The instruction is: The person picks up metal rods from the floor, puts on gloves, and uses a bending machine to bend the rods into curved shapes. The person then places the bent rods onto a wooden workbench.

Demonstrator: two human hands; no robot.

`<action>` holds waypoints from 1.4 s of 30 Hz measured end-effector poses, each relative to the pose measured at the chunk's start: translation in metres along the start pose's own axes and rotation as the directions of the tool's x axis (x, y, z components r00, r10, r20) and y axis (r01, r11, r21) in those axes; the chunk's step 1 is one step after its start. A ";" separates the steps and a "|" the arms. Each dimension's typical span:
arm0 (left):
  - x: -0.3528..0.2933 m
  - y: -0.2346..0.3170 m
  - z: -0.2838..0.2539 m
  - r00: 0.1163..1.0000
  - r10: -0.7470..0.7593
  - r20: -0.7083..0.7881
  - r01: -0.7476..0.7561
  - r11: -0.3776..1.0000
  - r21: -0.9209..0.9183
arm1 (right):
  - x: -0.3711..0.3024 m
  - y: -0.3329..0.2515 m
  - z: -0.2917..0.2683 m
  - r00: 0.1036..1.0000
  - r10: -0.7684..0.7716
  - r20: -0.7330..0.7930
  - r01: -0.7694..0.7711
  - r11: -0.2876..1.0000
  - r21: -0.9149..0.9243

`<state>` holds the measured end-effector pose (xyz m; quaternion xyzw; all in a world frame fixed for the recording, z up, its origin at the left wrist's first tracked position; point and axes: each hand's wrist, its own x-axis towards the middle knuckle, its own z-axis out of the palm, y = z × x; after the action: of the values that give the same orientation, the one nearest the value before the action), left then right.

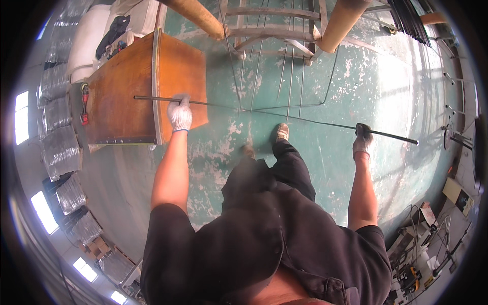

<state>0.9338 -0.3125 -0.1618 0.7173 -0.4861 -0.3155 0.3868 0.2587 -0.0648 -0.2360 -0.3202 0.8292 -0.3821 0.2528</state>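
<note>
A long, thin dark metal tube point(325, 123) stretches across in front of me, tilted slightly down to the right; its right end looks hollow. Near its left end my left hand point(179, 116), in a white knit glove, is closed round it above the orange-brown wooden table point(122, 91). Toward the other end my right hand point(362, 140), gloved with a dark patch over the fingers, grips the same tube over the green floor. Beyond the tube, several thin rods point(291, 84) extend from the metal rack, one bent at a corner point(323, 103).
A metal rack point(274, 35) with two thick tan rollers point(341, 23) stands ahead. A red-and-black power tool point(85, 104) lies at the table's left edge. Wrapped bundles point(61, 137) line the left side. Cables and equipment point(422, 239) crowd the lower right. The green floor point(396, 96) has worn patches.
</note>
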 end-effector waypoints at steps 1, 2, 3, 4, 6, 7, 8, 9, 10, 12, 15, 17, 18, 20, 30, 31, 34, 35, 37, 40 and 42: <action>-0.013 0.002 -0.010 1.000 -0.002 0.001 0.002 1.000 0.010 | -0.014 0.002 -0.004 1.000 -0.004 -0.009 0.004 1.000 0.004; -0.026 0.006 -0.020 1.000 -0.002 -0.001 0.002 1.000 0.019 | -0.027 0.001 -0.009 1.000 -0.012 -0.018 0.012 1.000 0.009; -0.036 0.007 -0.030 1.000 0.009 0.001 -0.009 1.000 -0.018 | -0.039 0.001 -0.013 1.000 0.005 -0.019 -0.004 1.000 0.029; -0.046 0.008 -0.041 1.000 0.018 0.009 -0.018 1.000 0.002 | -0.051 0.000 -0.019 0.999 0.005 -0.033 -0.004 0.999 0.047; -0.067 0.023 -0.063 0.999 0.040 0.011 -0.040 0.999 0.036 | -0.073 -0.008 -0.026 0.998 -0.007 -0.060 0.013 0.996 0.089; -0.077 0.030 -0.073 0.996 0.088 -0.016 -0.087 0.993 0.086 | -0.086 -0.013 -0.034 0.998 -0.027 -0.059 0.036 0.988 0.150; -0.085 0.026 -0.087 0.981 0.192 0.005 -0.189 0.963 0.194 | -0.099 -0.023 -0.042 0.996 -0.022 -0.089 0.036 0.987 0.157; -0.084 0.024 -0.107 0.956 0.293 0.030 -0.288 0.905 0.312 | -0.109 -0.022 -0.048 0.993 0.012 -0.115 0.042 0.889 0.456; -0.084 0.022 -0.130 0.921 0.382 0.071 -0.373 0.819 0.435 | -0.125 -0.033 -0.058 0.989 -0.023 -0.145 0.082 0.908 0.411; -0.095 0.029 -0.157 0.938 0.343 -0.053 -0.322 0.917 0.237 | -0.139 -0.023 -0.082 0.961 -0.198 -0.194 0.242 0.939 0.243; -0.142 0.123 -0.209 0.972 0.227 -0.059 -0.229 0.973 -0.033 | -0.185 -0.105 -0.104 0.899 -0.254 -0.357 0.267 0.964 -0.011; -0.139 0.124 -0.252 0.946 0.294 -0.137 -0.303 0.951 -0.054 | -0.180 -0.126 -0.125 0.811 -0.457 -0.366 0.425 0.889 -0.170; -0.142 0.121 -0.273 0.936 0.312 -0.163 -0.324 0.944 -0.058 | -0.174 -0.135 -0.138 0.764 -0.529 -0.369 0.463 0.848 -0.257; -0.149 0.149 -0.308 0.877 0.436 -0.202 -0.442 0.897 0.018 | -0.166 -0.167 -0.156 0.681 -0.581 -0.445 0.498 0.813 -0.300; -0.168 0.034 -0.372 0.986 0.152 -0.071 -0.164 0.962 -0.218 | -0.171 -0.364 -0.155 0.821 -0.470 -0.323 0.570 0.684 0.455; -0.172 0.008 -0.376 0.992 0.097 -0.078 -0.109 0.978 -0.178 | -0.160 -0.371 -0.167 0.820 -0.520 -0.239 0.561 0.651 0.511; -0.173 -0.057 -0.388 0.993 -0.009 -0.120 -0.009 0.989 -0.147 | -0.110 -0.395 -0.212 0.729 -0.662 -0.177 0.685 0.700 0.201; -0.175 -0.069 -0.391 0.987 -0.005 -0.160 -0.029 0.978 -0.208 | -0.095 -0.407 -0.222 0.687 -0.706 -0.171 0.717 0.697 0.001; -0.159 -0.080 -0.410 0.971 -0.016 -0.237 -0.054 0.956 -0.287 | -0.097 -0.447 -0.206 0.603 -0.776 -0.186 0.767 0.628 -0.133; -0.126 -0.084 -0.465 0.940 -0.033 -0.341 -0.106 0.918 -0.382 | -0.150 -0.538 -0.115 0.559 -0.785 -0.269 0.824 0.563 0.070; -0.091 -0.077 -0.504 0.909 -0.007 -0.417 -0.185 0.890 -0.418 | -0.234 -0.589 -0.048 0.637 -0.733 -0.238 0.771 0.604 0.203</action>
<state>1.3562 -0.0844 0.0315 0.6350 -0.3419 -0.2440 0.6483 0.5820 -0.1688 0.3016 -0.5737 0.5670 -0.5883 0.0570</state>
